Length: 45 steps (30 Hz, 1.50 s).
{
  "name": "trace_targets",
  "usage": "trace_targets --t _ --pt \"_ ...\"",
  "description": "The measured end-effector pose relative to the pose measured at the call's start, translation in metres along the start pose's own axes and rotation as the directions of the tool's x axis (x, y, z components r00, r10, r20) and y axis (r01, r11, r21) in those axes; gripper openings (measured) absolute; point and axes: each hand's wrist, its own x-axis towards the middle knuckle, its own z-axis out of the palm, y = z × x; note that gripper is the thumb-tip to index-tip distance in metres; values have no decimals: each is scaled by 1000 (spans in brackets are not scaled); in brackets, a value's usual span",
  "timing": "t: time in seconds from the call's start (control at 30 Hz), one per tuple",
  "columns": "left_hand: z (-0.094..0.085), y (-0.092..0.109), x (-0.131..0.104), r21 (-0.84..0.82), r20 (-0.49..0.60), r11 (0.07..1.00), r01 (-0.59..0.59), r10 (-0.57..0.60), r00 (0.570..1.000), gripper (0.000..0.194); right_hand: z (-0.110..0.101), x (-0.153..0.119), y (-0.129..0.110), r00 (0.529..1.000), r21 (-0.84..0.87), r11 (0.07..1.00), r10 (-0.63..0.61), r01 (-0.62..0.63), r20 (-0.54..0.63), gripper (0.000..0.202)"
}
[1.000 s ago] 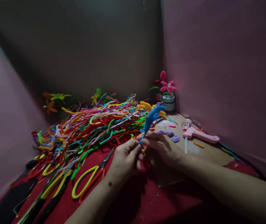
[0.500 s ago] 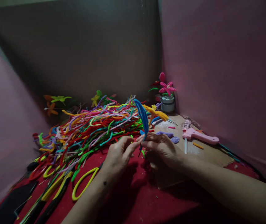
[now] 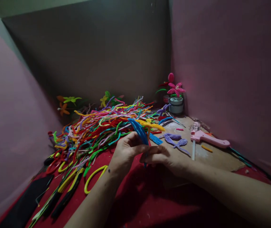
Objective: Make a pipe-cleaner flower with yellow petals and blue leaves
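Observation:
A blue fuzzy petal-like piece (image 3: 139,130) rises tilted to the left between my two hands, above the red cloth. My left hand (image 3: 127,148) pinches it near its lower part with thumb and fingers. Close beside it, my right hand (image 3: 159,155) has its fingers pressed together at the piece's lower end, which pokes out below. Behind the hands are an orange-yellow fuzzy flower (image 3: 153,125) and another blue piece (image 3: 155,138). Purple fuzzy petals (image 3: 177,140) lie on the board beyond my right hand.
Many coloured pipe cleaners (image 3: 102,126) are heaped at the back left. Yellow-handled scissors (image 3: 88,182), black-yellow pliers (image 3: 70,191) and a dark flat object (image 3: 28,201) lie at left. A pink glue gun (image 3: 209,138) rests on the board (image 3: 228,160). A potted pink flower (image 3: 176,106) stands behind.
The blue piece has tilted further left and sits lower. My left hand has moved up along it, and my right hand has turned around its lower end. The view has shifted slightly.

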Motion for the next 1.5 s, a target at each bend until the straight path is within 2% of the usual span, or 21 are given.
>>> trace_targets --t 0.07,0.13,0.23,0.3,0.43,0.6,0.73,0.83,0.93,1.03,1.13,1.2,1.27,1.33,1.37,1.43,1.5 --pt "2 -1 -2 45 -39 998 -42 44 998 15 1 0 0 1000 45 999 18 -18 3 8" --pt "5 1 -4 134 -81 978 -161 172 982 11 1 0 1 1000 91 995 29 -30 6 7" --pt "8 8 -7 294 -46 903 -313 340 939 8 2 0 1 999 104 994 36 -37 11 8" --pt "9 13 -7 345 -17 874 -342 370 929 9 1 0 1 999 89 995 34 -35 3 11" --pt "6 14 -7 323 -36 900 -292 320 947 11 0 0 0 1000 55 998 23 -23 4 12" --pt "2 2 -3 129 -79 979 -156 167 983 11 1 -3 -5 999 41 999 -37 36 30 11" --pt "0 -1 0 53 -133 996 -73 79 988 19 -3 -2 -4 988 -12 991 -137 136 -66 9" --pt "1 0 -1 192 -185 981 4 32 982 18 -8 3 -1 964 51 982 -168 182 -205 14" --pt "6 -4 -5 387 -112 921 40 4 994 17 -11 8 3 950 181 972 -93 152 -299 21" --pt "10 -14 -11 584 -66 807 -89 156 986 17 -12 11 8 957 290 948 -47 134 -287 25" --pt "11 -25 -14 738 -41 643 -205 346 937 17 -11 12 12 963 320 939 -39 127 -268 26" --pt "10 -29 -15 786 -7 571 -236 389 921 12 -9 12 12 961 306 945 -29 117 -276 28" --pt "9 -31 -14 804 12 543 -244 395 918 9 -7 13 10 960 295 951 -13 99 -279 28" --pt "9 -29 -13 780 -21 588 -214 367 930 8 -5 14 7 963 282 955 -13 92 -270 27" --pt "8 -27 -12 742 -59 647 -176 325 944 7 -4 15 6 966 272 958 -17 90 -259 26" --pt "8 -22 -10 593 -135 803 -61 174 975 9 -4 18 4 971 239 966 -40 98 -236 27" --pt "6 -18 -8 393 -165 917 74 -9 986 12 -4 21 1 976 187 975 -81 120 -201 28"
